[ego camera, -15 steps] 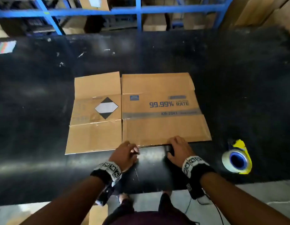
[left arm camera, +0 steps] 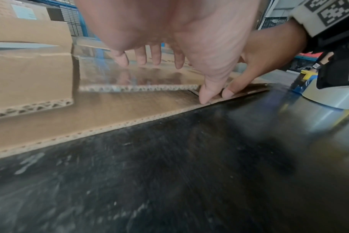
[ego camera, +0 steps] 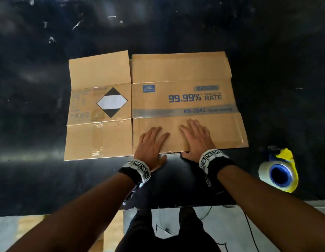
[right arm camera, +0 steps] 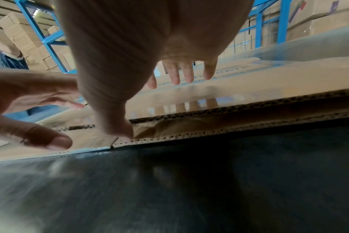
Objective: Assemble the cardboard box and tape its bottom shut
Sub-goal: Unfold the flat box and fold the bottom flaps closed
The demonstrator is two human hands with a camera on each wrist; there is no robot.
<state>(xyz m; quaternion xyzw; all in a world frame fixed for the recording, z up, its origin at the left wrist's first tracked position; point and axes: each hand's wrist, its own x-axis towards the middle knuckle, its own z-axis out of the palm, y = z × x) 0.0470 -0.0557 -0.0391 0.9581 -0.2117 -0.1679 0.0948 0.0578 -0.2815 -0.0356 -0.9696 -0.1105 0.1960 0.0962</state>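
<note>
Cardboard box (ego camera: 176, 99) flat, small print blurred, left hand (ego camera: 150, 146), right hand (ego camera: 196, 139) fingers spread, thumbs under edge

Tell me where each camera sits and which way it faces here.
Head: on the forehead, looking down at the flattened brown cardboard box; both forearms, left hand, right hand.
Left wrist: under the left palm, facing along the box's near edge; right thumb visible.
Right wrist: under the right palm, facing the corrugated flap edges; left thumb visible.
Head and left wrist share the clear tape roll.
</note>
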